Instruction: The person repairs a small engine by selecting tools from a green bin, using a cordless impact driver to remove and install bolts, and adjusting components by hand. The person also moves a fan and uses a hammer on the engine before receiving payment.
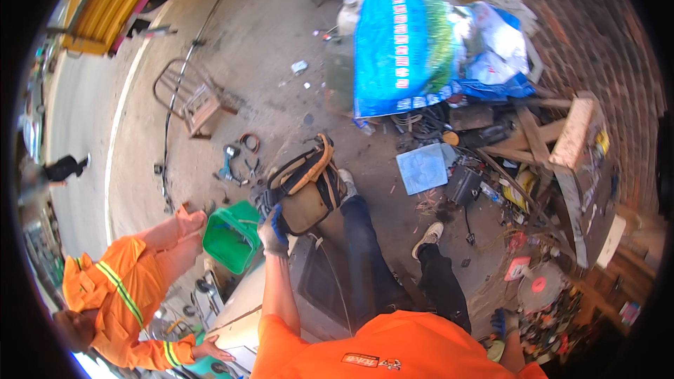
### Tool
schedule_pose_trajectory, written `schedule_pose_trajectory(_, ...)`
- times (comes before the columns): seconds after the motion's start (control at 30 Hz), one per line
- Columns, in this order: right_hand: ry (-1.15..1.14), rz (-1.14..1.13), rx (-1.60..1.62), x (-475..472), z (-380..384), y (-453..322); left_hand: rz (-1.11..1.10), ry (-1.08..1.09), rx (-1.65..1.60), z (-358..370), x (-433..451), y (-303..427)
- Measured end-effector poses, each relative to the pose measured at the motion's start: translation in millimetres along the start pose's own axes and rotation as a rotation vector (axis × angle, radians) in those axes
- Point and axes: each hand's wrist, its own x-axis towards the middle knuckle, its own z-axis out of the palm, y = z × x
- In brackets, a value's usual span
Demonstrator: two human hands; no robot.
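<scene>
My left hand (273, 232), in a grey and blue work glove, grips the edge of a tan and black tool bag (305, 205). The bag hangs tilted beside my left leg, above the concrete ground. Left of this hand is a green plastic bucket (231, 237). My right hand (504, 322), gloved alike, is low at the right by a heap of small parts (547, 321). Its fingers are partly hidden, and I cannot tell whether it holds anything. On the ground beyond the bag lie a teal cordless power tool (227, 164), pliers (253, 168) and a coiled cable (250, 142).
A person in orange workwear (121, 289) stands at left near the bucket. A small chair (197, 105) stands farther off. Blue printed sacks (395, 52), a wooden frame (571, 131) and scrap line the brick wall (605, 52). A yellow truck body (113, 0) is at upper left.
</scene>
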Motion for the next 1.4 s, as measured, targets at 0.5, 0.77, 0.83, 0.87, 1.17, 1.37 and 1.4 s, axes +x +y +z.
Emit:
schedule_pose_trajectory(0.5, 0.061, -1.344, -0.968, -18, 140, -94, 0.414, -0.981, -0.119, 280, -514, 160)
schedule_pose_trajectory(0.77, -0.515, -1.388, 0.081, -46, 103, -121, 0.021, -2.126, -0.294, 479, -710, 110)
schedule_pose_trajectory(0.83, -0.822, -1.043, 0.436, -68, 77, -127, 0.019, -2.275, -0.310, 521, -771, 86)
schedule_pose_trajectory(0.87, -0.961, -1.105, 0.563, -55, 65, -130, -0.005, -2.344, -0.324, 541, -802, 70)
schedule_pose_trajectory(1.17, -1.159, -1.141, 0.785, -196, -142, -206, 0.143, -1.818, -0.367, 660, -971, -76)
schedule_pose_trajectory(1.37, -0.848, -1.199, 0.791, -186, -239, -289, 0.003, -1.760, -0.295, 735, -1016, -171)
schedule_pose_trajectory(1.4, -0.927, -1.170, 0.787, -170, -246, -309, -0.023, -1.798, -0.341, 751, -1010, -170)
